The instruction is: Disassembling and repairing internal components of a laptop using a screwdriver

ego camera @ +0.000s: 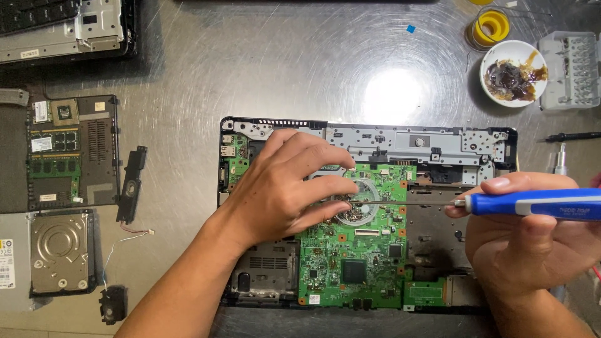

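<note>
An opened laptop base (438, 143) lies in front of me with its green circuit board (369, 250) exposed. My left hand (282, 188) rests on the board's upper left, fingers curled beside the round fan opening (358, 213). My right hand (519, 241) grips a blue-and-white screwdriver (538, 204) held sideways. Its thin shaft reaches left and its tip sits at the fan opening, close to my left fingertips.
On the steel table: a hard drive (59, 250), a small green board in a black cover (69, 153), speaker strips (130, 184), a keyboard part (62, 25) at top left. At top right stand a yellow solder reel (489, 28), a white dish of brown paste (513, 73), a clear bit case (571, 70).
</note>
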